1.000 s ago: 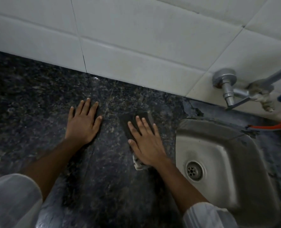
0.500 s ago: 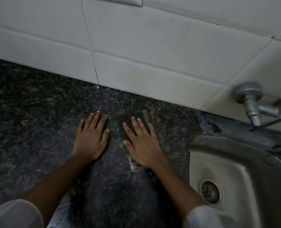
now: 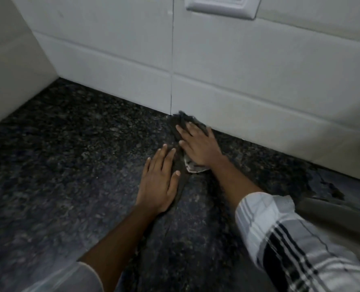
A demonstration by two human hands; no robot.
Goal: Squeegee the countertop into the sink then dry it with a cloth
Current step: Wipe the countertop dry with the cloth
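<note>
A dark cloth (image 3: 182, 121) with a pale patterned corner lies on the black speckled granite countertop (image 3: 69, 154), its far end against the foot of the white tiled wall. My right hand (image 3: 198, 146) presses flat on the cloth, fingers spread toward the wall. Just to its left, my left hand (image 3: 159, 184) rests palm down on the counter, fingers apart, holding nothing. Only the grey rim of the sink (image 3: 332, 211) shows at the right edge. No squeegee is in view.
White wall tiles (image 3: 238, 81) run along the back, and a side wall (image 3: 8, 66) closes the counter at the left, forming a corner. A white switch plate (image 3: 221, 6) sits high on the back wall. Chipped stone (image 3: 324, 186) borders the sink.
My right hand has pushed the cloth away from me up to the wall. The view has swung left, so the tap and most of the sink have left the frame.
</note>
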